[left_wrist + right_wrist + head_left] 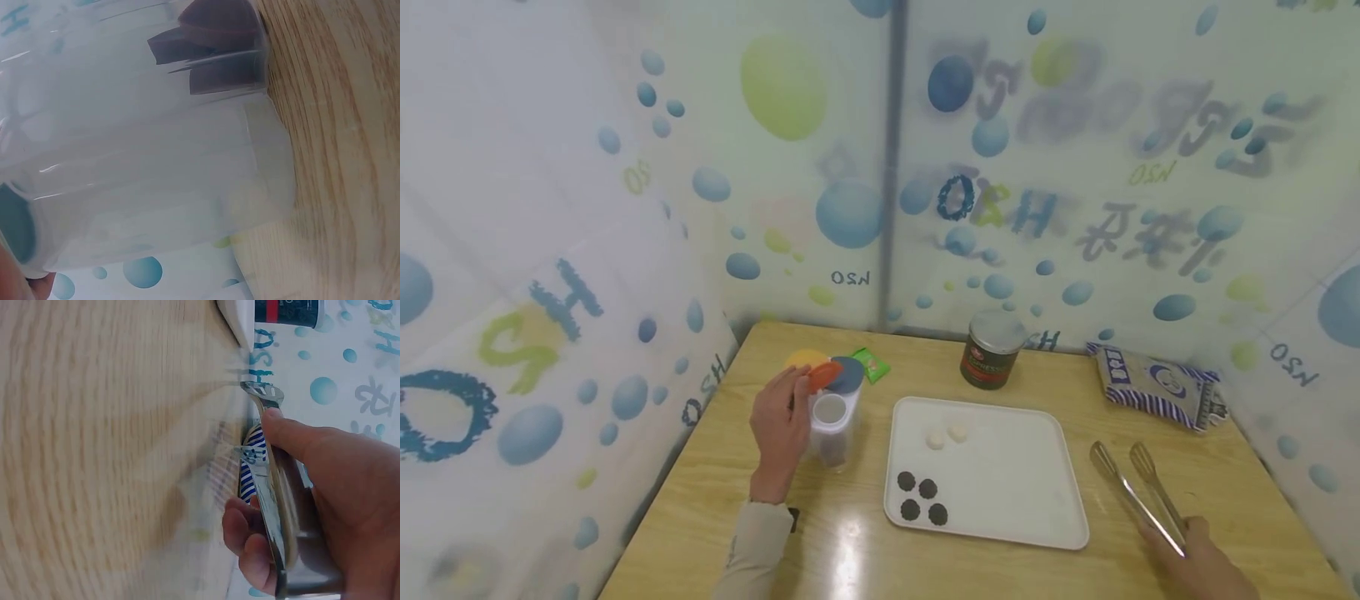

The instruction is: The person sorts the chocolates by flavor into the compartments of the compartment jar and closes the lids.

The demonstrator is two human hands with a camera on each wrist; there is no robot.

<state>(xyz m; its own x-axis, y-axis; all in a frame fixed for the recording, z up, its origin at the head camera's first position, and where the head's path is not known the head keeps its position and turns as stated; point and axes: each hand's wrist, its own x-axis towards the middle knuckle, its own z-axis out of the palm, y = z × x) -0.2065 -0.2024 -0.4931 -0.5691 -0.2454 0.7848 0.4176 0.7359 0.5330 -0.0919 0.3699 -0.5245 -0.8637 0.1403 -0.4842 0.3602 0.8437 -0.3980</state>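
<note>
My left hand (780,421) pinches an orange lid (824,377), tilted up beside the round mouth of a clear plastic container (832,446). The container also has a blue lid (847,375) and a yellow lid (803,357). Through its wall in the left wrist view, dark pieces (228,72) lie at the bottom of one section. My right hand (1206,562) grips metal tongs (1165,500) near their joined end, with the two tips spread apart. Between the hands lies a white tray (1015,475) bearing several dark scalloped rounds (928,489) and two pale rounds (957,432).
Behind the tray stands a dark tin (988,358) with a silver lid. A blue-and-white striped bag (1157,385) lies at the back right. A small green packet (870,365) is beside the container. Printed curtains (1037,275) surround the wooden table (700,508).
</note>
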